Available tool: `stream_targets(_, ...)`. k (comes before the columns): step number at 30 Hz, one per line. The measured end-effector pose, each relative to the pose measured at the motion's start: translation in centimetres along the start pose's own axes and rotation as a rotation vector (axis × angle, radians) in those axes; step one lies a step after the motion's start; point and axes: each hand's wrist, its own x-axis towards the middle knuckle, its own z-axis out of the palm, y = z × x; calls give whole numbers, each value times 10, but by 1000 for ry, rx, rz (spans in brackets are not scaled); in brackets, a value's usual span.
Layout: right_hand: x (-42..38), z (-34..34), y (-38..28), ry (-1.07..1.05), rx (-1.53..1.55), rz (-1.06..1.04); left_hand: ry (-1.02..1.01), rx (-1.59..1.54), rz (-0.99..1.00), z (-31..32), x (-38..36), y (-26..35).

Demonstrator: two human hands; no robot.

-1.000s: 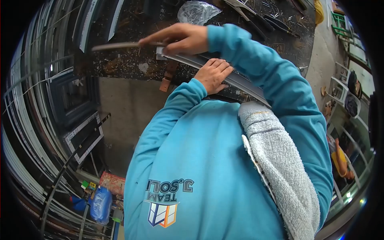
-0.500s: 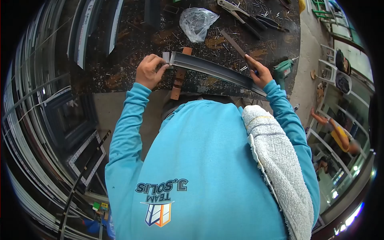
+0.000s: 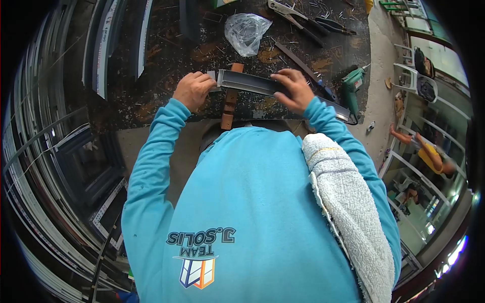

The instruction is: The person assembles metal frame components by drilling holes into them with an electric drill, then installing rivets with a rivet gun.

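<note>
A dark metal profile (image 3: 251,83) lies across a reddish-brown notched block (image 3: 230,104) near the workbench's front edge. My left hand (image 3: 194,91) is closed at the profile's left end, fingers pinched beside a small light grey piece (image 3: 212,75); what it grips is too small to make out. My right hand (image 3: 294,90) is over the middle of the profile, thumb and fingers apart, with nothing held. Beyond it a flat file (image 3: 294,57) rests on the bench, its handle end near a green power drill (image 3: 352,91).
On the dark workbench (image 3: 166,98) are a clear plastic bag (image 3: 246,33), large snips (image 3: 298,21), pliers (image 3: 335,25) and scattered metal bits. Long profiles (image 3: 107,48) stand at the left. A person (image 3: 429,152) is at the far right, near white chairs (image 3: 411,76).
My right hand has let go of the file and moved left over the profile, opening. The file now lies on the bench. My left hand stays at the profile's left end.
</note>
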Motion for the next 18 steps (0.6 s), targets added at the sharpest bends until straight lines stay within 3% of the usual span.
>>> stream_targets(7, 0, 24, -2, -38, -50, 48, -56, 57, -206, -17, 23, 27)
stream_targets(11, 1, 21, -5, -47, -50, 61, -37, 43, 108, -16, 35, 19)
stream_targets(13, 2, 23, -5, 0, -16, 34, -135, 95, 160, -20, 36, 20)
stream_targets(16, 2, 17, -5, 46, 33, 15, -28, 77, 150, -19, 35, 31)
stream_targets(18, 0, 20, -3, 86, 48, 11, -61, 41, 120, -16, 34, 32)
